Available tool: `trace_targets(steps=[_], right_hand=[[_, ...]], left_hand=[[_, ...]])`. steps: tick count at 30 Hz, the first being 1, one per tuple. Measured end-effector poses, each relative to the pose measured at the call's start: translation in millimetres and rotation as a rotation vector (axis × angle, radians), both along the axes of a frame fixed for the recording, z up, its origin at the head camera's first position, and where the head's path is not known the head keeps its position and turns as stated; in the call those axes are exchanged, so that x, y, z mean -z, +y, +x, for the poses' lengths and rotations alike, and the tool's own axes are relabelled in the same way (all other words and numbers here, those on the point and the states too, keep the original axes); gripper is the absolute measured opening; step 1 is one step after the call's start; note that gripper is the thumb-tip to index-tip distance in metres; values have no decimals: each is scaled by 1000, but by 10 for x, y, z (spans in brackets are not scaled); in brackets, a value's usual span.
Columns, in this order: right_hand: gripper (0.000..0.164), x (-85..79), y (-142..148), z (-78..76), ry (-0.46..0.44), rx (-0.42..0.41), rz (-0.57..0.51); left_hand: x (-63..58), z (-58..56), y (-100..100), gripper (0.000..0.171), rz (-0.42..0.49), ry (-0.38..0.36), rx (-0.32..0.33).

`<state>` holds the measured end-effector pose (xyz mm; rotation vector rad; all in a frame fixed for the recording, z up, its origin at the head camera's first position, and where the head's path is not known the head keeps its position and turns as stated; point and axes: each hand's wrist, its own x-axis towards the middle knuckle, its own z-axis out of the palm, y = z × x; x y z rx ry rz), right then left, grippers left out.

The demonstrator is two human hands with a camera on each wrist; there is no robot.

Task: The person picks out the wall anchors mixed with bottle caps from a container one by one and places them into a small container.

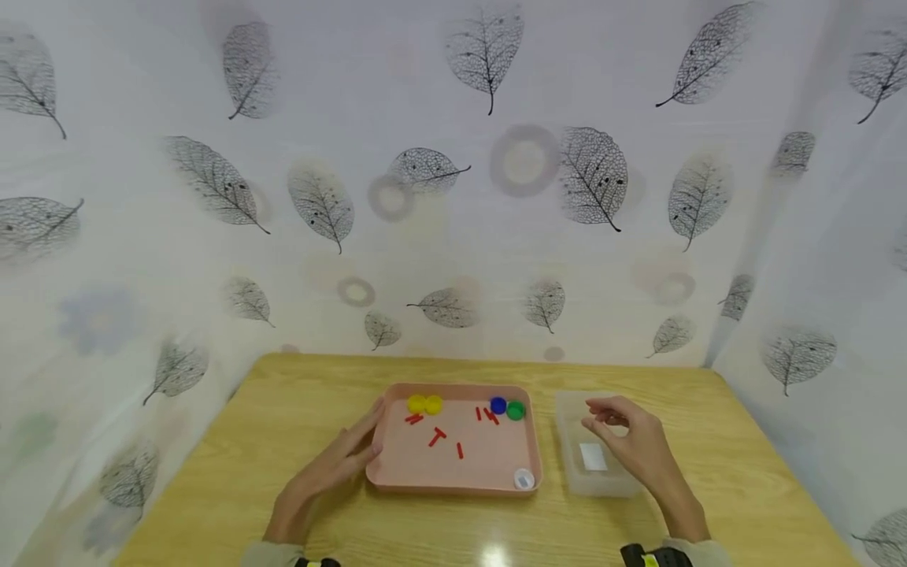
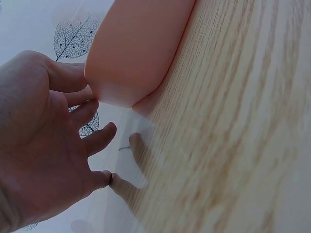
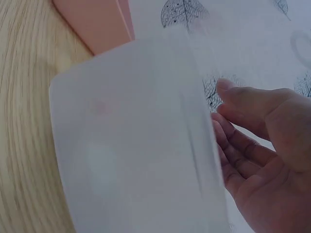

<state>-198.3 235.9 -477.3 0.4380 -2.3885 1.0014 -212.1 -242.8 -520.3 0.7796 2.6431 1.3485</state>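
Note:
My left hand [image 1: 338, 457] rests at the left side of a shallow pink tray [image 1: 453, 490], its fingers loosely extended. In the left wrist view its fingertips touch the tray's outer wall [image 2: 138, 43]. Several short red sticks [image 1: 460, 450] lie scattered on the tray floor. Two yellow round caps [image 1: 416, 404] sit side by side at its back left. Above the translucent box [image 1: 602, 484] hovers my right hand [image 1: 634, 441], fingers loosely curved and thumb near the index finger. Nothing shows between them. In the right wrist view the box wall [image 3: 131, 136] hides some fingertips.
A blue cap [image 1: 498, 405] and a green cap [image 1: 516, 410] sit at the tray's back right. In its front right corner lies a white round piece [image 1: 524, 479]. The box bears a white rectangle [image 1: 593, 457]. Leaf-patterned sheeting [image 1: 439, 236] stands behind the wooden table [image 1: 298, 394].

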Motion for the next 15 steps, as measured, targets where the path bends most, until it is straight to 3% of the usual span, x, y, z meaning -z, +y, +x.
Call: trace_targets(steps=[5,9,15], right_hand=[[28,-95,-67,52,-20,-55,-33],[30,-150,-192,85,15,-106,-61],[29,-157,-592,-2,23,-214,-93]], left_hand=[[3,-39,83,62,8,44,22],[35,-65,135,61,-8,83,45],[17,17,46,61,-8,37,-18]])
